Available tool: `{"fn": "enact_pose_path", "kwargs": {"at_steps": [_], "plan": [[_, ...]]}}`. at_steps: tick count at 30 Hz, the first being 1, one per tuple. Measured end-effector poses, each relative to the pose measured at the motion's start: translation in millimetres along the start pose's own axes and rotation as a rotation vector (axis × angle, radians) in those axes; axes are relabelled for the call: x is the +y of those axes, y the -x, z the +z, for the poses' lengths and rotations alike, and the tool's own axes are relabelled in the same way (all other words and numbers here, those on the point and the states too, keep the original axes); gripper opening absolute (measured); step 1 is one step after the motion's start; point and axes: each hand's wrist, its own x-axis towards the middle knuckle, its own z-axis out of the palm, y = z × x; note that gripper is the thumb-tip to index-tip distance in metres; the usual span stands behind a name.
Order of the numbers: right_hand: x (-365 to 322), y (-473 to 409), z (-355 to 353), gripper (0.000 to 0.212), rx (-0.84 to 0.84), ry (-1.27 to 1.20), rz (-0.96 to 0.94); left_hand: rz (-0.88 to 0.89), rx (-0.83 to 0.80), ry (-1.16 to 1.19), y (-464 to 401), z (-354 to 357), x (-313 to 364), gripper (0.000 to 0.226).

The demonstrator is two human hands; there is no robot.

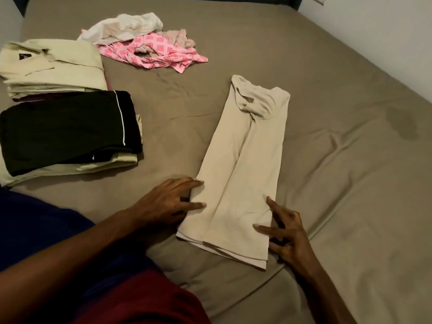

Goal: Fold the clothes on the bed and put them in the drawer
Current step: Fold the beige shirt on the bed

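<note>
Pressing flat on a cream shirt [243, 169], folded into a long narrow strip at centre frame on the taupe bed sheet [339, 183], collar end toward the top. Left hand [168, 202] at the strip's lower left edge, fingers straight and spread, tips resting on the cloth. Right hand [287, 235] at the lower right edge, fingers splayed, forefinger and thumb touching the fabric, nothing pinched. At left of frame, two folded piles side by side: a pale cream folded stack [53, 66] above, and a black garment with white piping [70, 129] atop lighter folded pieces below. Toward upper centre, unfolded and heaped together: a white garment [126, 26], a pink patterned garment [154, 52], a small pale pink piece [180, 38]. Dark blue and red clothing [70, 277] filling the lower left corner.
</note>
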Motion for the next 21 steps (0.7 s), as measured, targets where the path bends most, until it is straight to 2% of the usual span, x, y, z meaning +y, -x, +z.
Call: {"fn": "enact_pose_path", "kwargs": {"at_steps": [3,6,10,13,15,16,17,19,20,21], "plan": [[2.6,-1.7,3.9,0.037,-0.011,0.079,-0.035,0.071,-0.063,0.012,5.7,1.1,-2.7,0.064],[10.7,-7.2,-0.5,0.039,-0.147,0.080,-0.018,0.105,-0.124,-0.004,12.4,0.6,-7.6,0.068],[10.5,-11.5,-3.7,0.024,-0.237,0.069,-0.019,0.294,-0.087,-0.069,5.2,-0.2,-16.6,0.048],[6.7,-19.3,-13.9,0.020,-0.275,-0.047,0.002,0.264,0.025,0.128,-2.3,-4.9,-9.8,0.031],[4.6,-38.4,-23.7,0.024,-0.287,-0.352,0.079,0.094,0.112,0.370,-20.5,-18.3,-10.0,0.029],[0.6,-51.6,-27.9,0.024,-0.230,-0.516,0.179,-0.054,0.131,0.513,-37.3,-24.3,-11.9,0.028],[-1.4,-73.4,-35.3,0.026,-0.113,-0.623,0.312,-0.211,0.130,0.684,-63.1,-29.9,-20.1,0.031],[0.2,-119.7,-45.6,0.037,0.151,-0.777,0.544,-0.522,0.176,1.098,-118.6,-41.4,-38.1,0.058],[2.9,-144.7,-51.3,0.038,0.236,-0.816,0.596,-0.667,0.197,1.275,-144.9,-46.7,-53.2,0.069],[7.5,-164.7,-55.6,0.039,0.282,-0.821,0.631,-0.819,0.208,1.393,-166.5,-48.0,-68.0,0.072]]}}
